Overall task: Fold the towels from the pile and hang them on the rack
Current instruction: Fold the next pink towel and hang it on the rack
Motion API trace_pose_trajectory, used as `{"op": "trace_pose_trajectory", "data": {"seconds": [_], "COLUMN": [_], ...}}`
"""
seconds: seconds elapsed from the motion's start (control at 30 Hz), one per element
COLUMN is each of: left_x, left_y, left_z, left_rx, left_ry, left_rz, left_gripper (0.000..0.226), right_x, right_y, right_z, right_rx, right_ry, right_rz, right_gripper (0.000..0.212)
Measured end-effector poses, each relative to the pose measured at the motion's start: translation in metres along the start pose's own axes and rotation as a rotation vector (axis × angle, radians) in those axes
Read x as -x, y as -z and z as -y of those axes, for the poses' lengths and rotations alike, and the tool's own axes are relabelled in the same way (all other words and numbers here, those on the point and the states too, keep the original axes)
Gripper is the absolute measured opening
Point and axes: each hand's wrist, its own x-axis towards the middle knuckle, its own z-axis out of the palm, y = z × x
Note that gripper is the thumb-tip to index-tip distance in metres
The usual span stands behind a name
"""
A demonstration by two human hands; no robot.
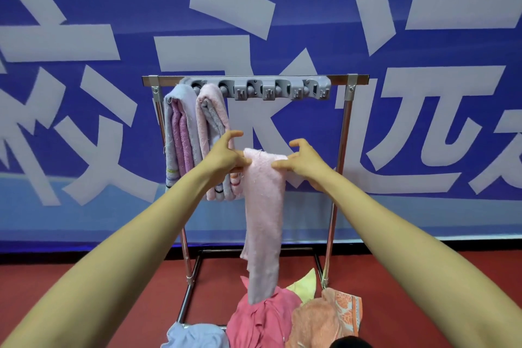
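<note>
The pile (pixel 262 316) on the near floor was cut off by the bottom edge, and a dark rounded shape (pixel 350 342) there could not be identified. Large white Chinese characters were printed on the blue banner (pixel 282 37); most were cropped or hidden behind the rack (pixel 337 167), though 永 and 远 appeared to be readable. A red floor (pixel 84 291) was seen below the banner. A pale pink towel (pixel 264 206) was held up in front of the rack, below the grey hook strip (pixel 255 89), its lower end reaching the pile. Its top left edge was pinched by the left hand (pixel 226 155), its top right corner gripped by the right hand (pixel 303 162), the fingers curled. A lavender towel (pixel 180 133) and a pink-and-grey towel (pixel 211 121) were hung at the rack's left
</note>
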Motion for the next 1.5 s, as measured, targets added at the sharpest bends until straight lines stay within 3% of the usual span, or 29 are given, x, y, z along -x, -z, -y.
{"op": "trace_pose_trajectory", "data": {"seconds": [0.07, 0.2, 0.37, 0.6, 0.83, 1.0, 1.2, 1.4, 1.5], "left_x": [-0.001, -0.008, -0.008, -0.014, -0.017, -0.017, -0.017, -0.016, -0.013], "left_y": [-0.002, -0.002, 0.006, 0.004, -0.003, -0.003, 0.001, 0.013, 0.017], "left_z": [0.002, 0.003, 0.001, 0.006, 0.013, 0.015, 0.015, 0.013, 0.005], "left_rx": [0.04, 0.088, -0.083, -0.235, -0.231, -0.174, -0.067, -0.004, -0.064], "left_ry": [0.027, 0.039, -0.046, -0.121, -0.112, -0.122, -0.127, -0.143, -0.138], "left_rz": [-0.042, -0.104, 0.072, 0.086, 0.12, 0.101, 0.127, 0.183, 0.258], "left_gripper": [0.06, 0.047, 0.057, 0.051, 0.053, 0.048, 0.043, 0.04, 0.038], "right_x": [0.0, 0.006, 0.009, 0.015, 0.021, 0.024, 0.025, 0.023, 0.008], "right_y": [0.0, 0.003, 0.0, -0.01, -0.021, -0.023, -0.023, -0.001, 0.014], "right_z": [-0.001, 0.009, 0.021, 0.032, 0.034, 0.037, 0.038, 0.042, 0.041], "right_rx": [-0.046, -0.091, 0.23, 0.389, 0.441, 0.34, 0.268, 0.245, 0.218], "right_ry": [-0.033, 0.104, 0.21, 0.194, 0.185, 0.145, 0.16, 0.111, 0.097], "right_rz": [0.025, 0.023, -0.028, -0.066, -0.079, -0.043, -0.012, 0.154, 0.12], "right_gripper": [0.064, 0.034, 0.033, 0.017, 0.023, 0.039, 0.043, 0.056, 0.041]}}
